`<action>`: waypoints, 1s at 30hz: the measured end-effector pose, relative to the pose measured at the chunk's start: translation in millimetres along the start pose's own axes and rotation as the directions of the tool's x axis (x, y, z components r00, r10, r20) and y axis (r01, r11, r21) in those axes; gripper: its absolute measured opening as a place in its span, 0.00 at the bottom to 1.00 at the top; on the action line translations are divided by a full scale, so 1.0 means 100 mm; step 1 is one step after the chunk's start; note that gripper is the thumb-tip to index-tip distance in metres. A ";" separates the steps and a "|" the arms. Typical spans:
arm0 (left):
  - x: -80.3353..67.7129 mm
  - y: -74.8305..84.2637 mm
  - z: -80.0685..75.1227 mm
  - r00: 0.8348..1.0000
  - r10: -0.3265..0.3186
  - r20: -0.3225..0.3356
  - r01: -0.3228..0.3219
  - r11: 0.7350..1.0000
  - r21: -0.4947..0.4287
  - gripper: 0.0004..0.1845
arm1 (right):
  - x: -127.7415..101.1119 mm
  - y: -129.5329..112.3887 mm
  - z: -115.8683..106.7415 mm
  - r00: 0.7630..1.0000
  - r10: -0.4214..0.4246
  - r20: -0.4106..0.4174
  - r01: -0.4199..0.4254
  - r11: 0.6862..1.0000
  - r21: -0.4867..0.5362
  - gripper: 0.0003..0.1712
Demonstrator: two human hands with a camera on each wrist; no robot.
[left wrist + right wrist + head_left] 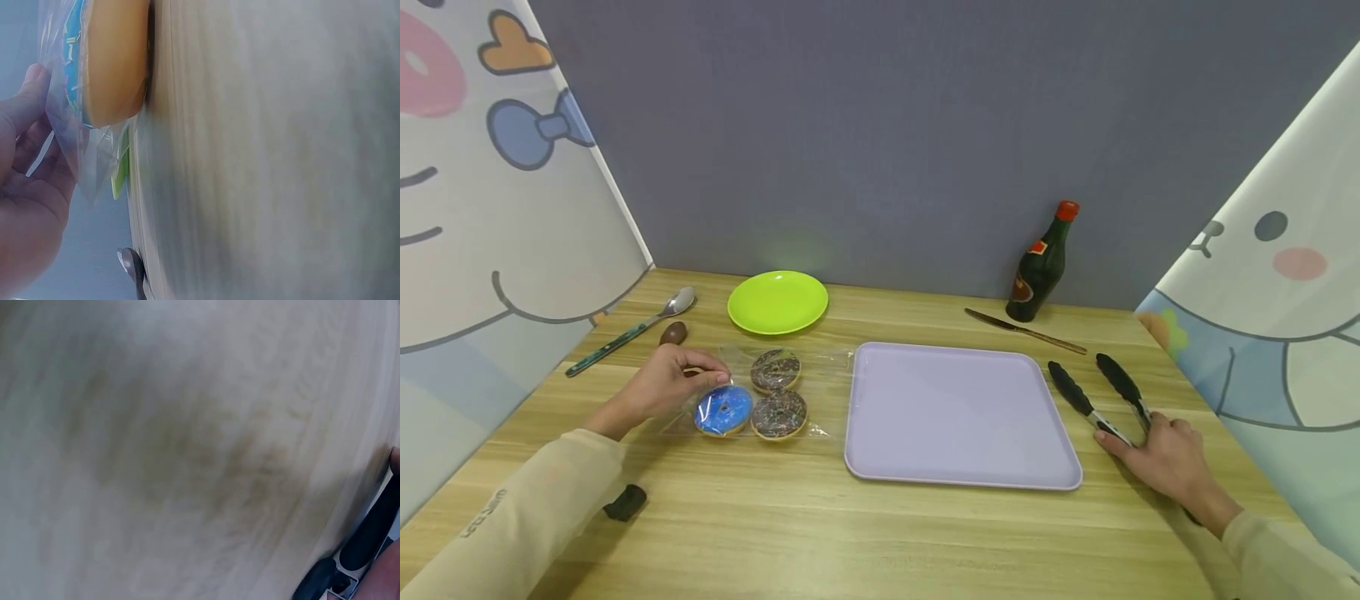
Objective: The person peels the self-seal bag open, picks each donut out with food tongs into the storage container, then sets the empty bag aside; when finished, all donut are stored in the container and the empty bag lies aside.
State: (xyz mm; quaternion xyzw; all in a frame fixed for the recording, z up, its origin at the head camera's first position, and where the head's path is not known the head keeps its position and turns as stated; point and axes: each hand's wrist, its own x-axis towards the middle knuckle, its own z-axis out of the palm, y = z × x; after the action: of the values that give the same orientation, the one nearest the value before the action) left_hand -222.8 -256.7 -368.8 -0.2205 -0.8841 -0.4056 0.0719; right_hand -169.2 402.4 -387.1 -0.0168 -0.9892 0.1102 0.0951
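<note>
In the head view my left hand (672, 385) pinches the near-left edge of a clear plastic bag (820, 364) lying on the table. Inside the bag are a blue-iced donut (723, 410) and two chocolate donuts (779, 415) with sprinkles. The left wrist view has thumb and fingers on the film, beside the blue donut's tan side (119, 62). At the right, my right hand (1172, 460) grips metal tongs (1071, 387) with black tips, their arms spread apart. Part of the tongs' black handle (369, 537) appears in the right wrist view; the rest is out of frame.
A lilac tray (962, 477) lies between the bag and the tongs. Behind are a green plate (778, 302), a knife (1026, 330) and a dark bottle (1040, 271). A spoon (632, 332) and a brown egg-shaped object (673, 333) lie left. A black object (626, 503) is near the left sleeve.
</note>
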 end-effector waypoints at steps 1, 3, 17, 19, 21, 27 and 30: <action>0.00 0.00 0.00 1.000 -0.002 0.001 0.002 1.000 0.001 0.04 | 0.00 0.00 0.00 1.000 0.002 0.003 -0.002 1.000 0.005 0.45; 0.00 0.01 0.00 1.000 -0.009 0.007 0.009 1.000 -0.008 0.04 | 0.00 -0.01 -0.01 1.000 0.003 0.007 -0.003 1.000 0.017 0.47; 0.01 0.03 -0.01 1.000 0.005 0.003 -0.005 0.999 -0.052 0.03 | 0.05 -0.32 -0.11 0.981 -0.165 -0.102 0.179 0.974 0.141 0.44; 0.01 0.03 -0.02 1.000 0.008 0.002 -0.008 0.999 -0.046 0.03 | 0.07 -0.41 -0.10 0.969 -0.212 -0.124 0.230 0.960 0.161 0.42; 0.01 0.03 -0.01 1.000 0.012 0.000 -0.012 0.999 -0.042 0.03 | 0.08 -0.51 -0.07 0.950 -0.274 -0.151 0.299 0.938 0.177 0.40; 0.00 0.03 -0.01 1.000 0.018 0.005 -0.018 0.998 -0.058 0.03 | 0.09 -0.79 0.04 0.875 -0.448 -0.185 0.481 0.847 0.225 0.40; 0.00 0.03 -0.01 1.000 0.015 0.005 -0.015 0.998 -0.068 0.03 | 0.12 -0.93 0.09 0.839 -0.512 -0.185 0.544 0.803 0.244 0.41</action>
State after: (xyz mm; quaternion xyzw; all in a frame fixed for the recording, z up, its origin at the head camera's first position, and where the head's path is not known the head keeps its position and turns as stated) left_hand -221.1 -256.1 -366.1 -0.2307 -0.8683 -0.4343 0.0649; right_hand -184.1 310.2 -372.9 0.2673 -0.9211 0.2203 0.1777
